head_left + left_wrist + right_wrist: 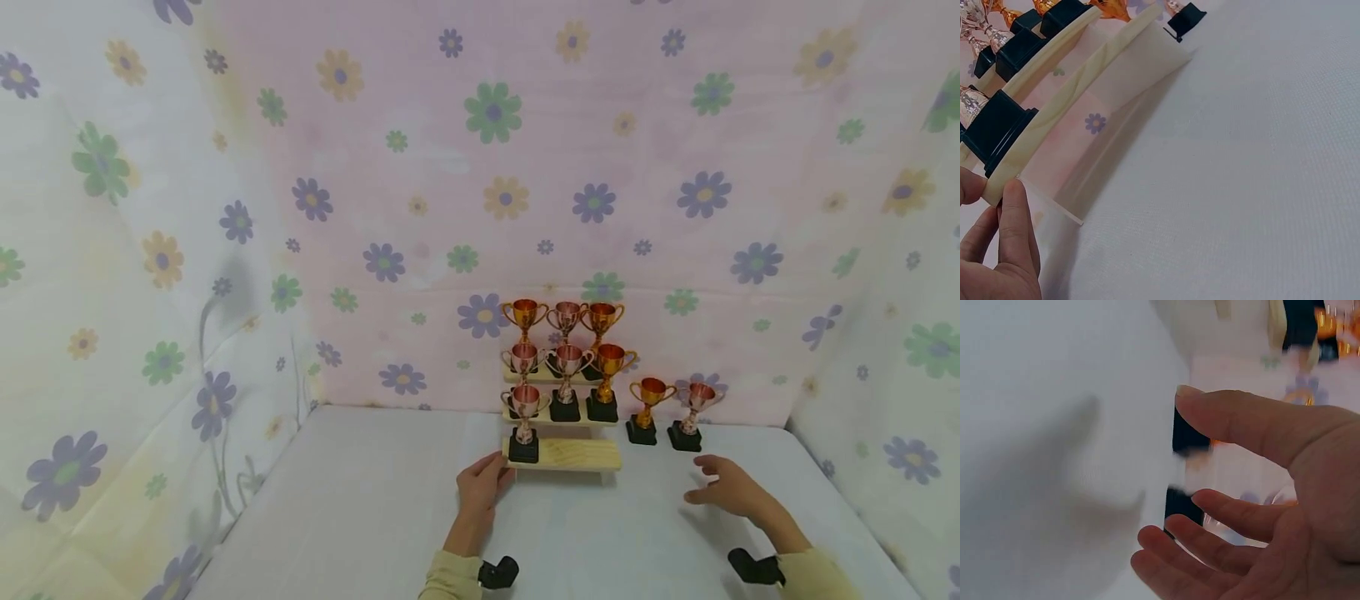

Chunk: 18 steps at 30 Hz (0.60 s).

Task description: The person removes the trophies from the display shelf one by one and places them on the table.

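A tiered wooden display stand bears small trophy cups on black bases. My left hand pinches the left end of its lowest plank, thumb on top and fingers below. Close to that thumb stands a rose-gold trophy, alone on the lowest tier. On the middle and top tiers are three trophies each, gold and rose-gold mixed. My right hand holds nothing, its thumb and fingers spread in front of a rose-gold trophy on the table. Left of that one stands a gold trophy.
A white cloth covers the table. Flower-printed fabric hangs behind the stand and along both sides. Each wrist wears a black strap-like mount. The plank rests on clear side supports.
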Motion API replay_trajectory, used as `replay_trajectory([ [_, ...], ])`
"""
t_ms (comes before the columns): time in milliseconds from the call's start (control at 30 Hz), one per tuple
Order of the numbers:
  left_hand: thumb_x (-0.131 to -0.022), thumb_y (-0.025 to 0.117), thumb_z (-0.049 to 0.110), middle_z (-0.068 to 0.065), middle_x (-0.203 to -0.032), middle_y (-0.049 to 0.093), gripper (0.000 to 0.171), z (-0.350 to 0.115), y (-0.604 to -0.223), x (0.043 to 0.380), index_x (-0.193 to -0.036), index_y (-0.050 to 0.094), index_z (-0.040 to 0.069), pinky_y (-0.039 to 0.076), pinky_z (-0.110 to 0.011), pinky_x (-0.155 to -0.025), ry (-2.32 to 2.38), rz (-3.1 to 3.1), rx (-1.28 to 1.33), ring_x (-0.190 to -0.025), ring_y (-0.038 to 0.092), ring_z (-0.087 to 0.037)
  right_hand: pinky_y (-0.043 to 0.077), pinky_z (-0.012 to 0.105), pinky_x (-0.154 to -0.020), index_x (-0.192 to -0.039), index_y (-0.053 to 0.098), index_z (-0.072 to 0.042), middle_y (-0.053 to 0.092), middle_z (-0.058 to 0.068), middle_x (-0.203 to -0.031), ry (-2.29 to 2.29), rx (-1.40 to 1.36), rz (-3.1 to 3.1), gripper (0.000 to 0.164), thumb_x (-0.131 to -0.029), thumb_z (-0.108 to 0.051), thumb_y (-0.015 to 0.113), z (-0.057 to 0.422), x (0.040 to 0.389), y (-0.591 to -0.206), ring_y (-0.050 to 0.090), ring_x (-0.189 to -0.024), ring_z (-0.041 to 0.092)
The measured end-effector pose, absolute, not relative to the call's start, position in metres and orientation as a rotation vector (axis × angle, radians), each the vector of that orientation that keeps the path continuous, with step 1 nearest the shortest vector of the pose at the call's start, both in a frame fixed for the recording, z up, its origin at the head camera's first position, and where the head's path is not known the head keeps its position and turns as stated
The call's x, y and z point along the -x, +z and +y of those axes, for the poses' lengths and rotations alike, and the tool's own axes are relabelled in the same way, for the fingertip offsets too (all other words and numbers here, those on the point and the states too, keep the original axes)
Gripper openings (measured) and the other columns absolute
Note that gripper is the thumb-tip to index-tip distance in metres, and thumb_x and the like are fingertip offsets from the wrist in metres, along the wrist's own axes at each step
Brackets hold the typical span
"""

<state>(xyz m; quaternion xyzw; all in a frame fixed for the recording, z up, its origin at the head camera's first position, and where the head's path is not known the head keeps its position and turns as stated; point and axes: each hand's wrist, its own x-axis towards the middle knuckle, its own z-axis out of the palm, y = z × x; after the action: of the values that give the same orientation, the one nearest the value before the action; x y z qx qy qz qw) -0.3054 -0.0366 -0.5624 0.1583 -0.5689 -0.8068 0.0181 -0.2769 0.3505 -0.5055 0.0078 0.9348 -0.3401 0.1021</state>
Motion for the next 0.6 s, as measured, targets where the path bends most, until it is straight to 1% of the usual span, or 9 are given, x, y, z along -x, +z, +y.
replay_trajectory([
  [67, -0.096, 0.067, 0.006, -0.027, -0.119, 0.067, 0.035, -0.037, -0.563, 0.305, -0.124, 0.063, -0.014, 0.063, -0.031, -0.084, -2.499, -1.771, -0.492, -0.092, 0.070, -0.018, 0.057, 0.058, -0.090, -0.131, 0.050, 0.017, 0.056, 0.039, -0.124, -0.964, 0.014, 2.751, 0.071, -0.085, -0.026, 0.083, 0.334, 0.268, -0.503, 0.058, -0.111, 0.051],
  [133, -0.096, 0.067, 0.005, -0.027, -0.118, 0.067, 0.034, -0.037, -0.564, 0.305, -0.123, 0.063, -0.014, 0.063, -0.032, -0.084, -2.496, -1.766, -0.485, -0.092, 0.071, -0.018, 0.058, 0.055, -0.088, -0.129, 0.054, 0.014, 0.062, 0.033, -0.120, -0.954, 0.031, 2.758, 0.064, -0.086, -0.024, 0.082, 0.317, 0.261, -0.500, 0.062, -0.106, 0.045],
  [267, -0.096, 0.066, 0.005, -0.027, -0.117, 0.068, 0.034, -0.036, -0.563, 0.305, -0.123, 0.063, -0.014, 0.063, -0.031, -0.084, -2.489, -1.759, -0.478, -0.091, 0.071, -0.018, 0.060, 0.052, -0.086, -0.125, 0.059, 0.010, 0.068, 0.022, -0.114, -0.977, 0.076, 2.831, 0.054, -0.088, -0.023, 0.080, 0.283, 0.249, -0.490, 0.064, -0.102, 0.037],
  [333, -0.096, 0.066, 0.005, -0.027, -0.118, 0.067, 0.034, -0.036, -0.562, 0.304, -0.123, 0.063, -0.014, 0.063, -0.031, -0.084, -2.486, -1.758, -0.482, -0.092, 0.071, -0.018, 0.059, 0.052, -0.087, -0.127, 0.059, 0.008, 0.069, 0.021, -0.115, -1.003, 0.098, 2.893, 0.052, -0.089, -0.023, 0.079, 0.267, 0.245, -0.486, 0.065, -0.103, 0.037],
  [433, -0.096, 0.066, 0.005, -0.028, -0.119, 0.066, 0.034, -0.036, -0.563, 0.304, -0.124, 0.062, -0.014, 0.063, -0.031, -0.084, -2.473, -1.772, -0.488, -0.093, 0.070, -0.018, 0.058, 0.054, -0.090, -0.132, 0.056, 0.007, 0.068, 0.022, -0.118, -1.034, 0.121, 2.989, 0.055, -0.092, -0.024, 0.077, 0.245, 0.243, -0.482, 0.065, -0.107, 0.038],
  [533, -0.096, 0.066, 0.006, -0.028, -0.119, 0.066, 0.035, -0.036, -0.564, 0.304, -0.124, 0.062, -0.014, 0.063, -0.032, -0.085, -2.473, -1.772, -0.496, -0.093, 0.070, -0.018, 0.056, 0.056, -0.093, -0.137, 0.052, 0.007, 0.066, 0.021, -0.122, -1.090, 0.168, 3.073, 0.057, -0.094, -0.025, 0.074, 0.226, 0.246, -0.481, 0.063, -0.111, 0.038],
  [600, -0.096, 0.067, 0.006, -0.027, -0.119, 0.066, 0.035, -0.036, -0.566, 0.304, -0.125, 0.062, -0.014, 0.063, -0.033, -0.085, -2.478, -1.767, -0.495, -0.093, 0.070, -0.018, 0.054, 0.057, -0.096, -0.140, 0.050, 0.005, 0.064, 0.020, -0.125, -1.189, 0.220, 3.100, 0.056, -0.096, -0.022, 0.072, 0.215, 0.250, -0.481, 0.061, -0.114, 0.038],
])
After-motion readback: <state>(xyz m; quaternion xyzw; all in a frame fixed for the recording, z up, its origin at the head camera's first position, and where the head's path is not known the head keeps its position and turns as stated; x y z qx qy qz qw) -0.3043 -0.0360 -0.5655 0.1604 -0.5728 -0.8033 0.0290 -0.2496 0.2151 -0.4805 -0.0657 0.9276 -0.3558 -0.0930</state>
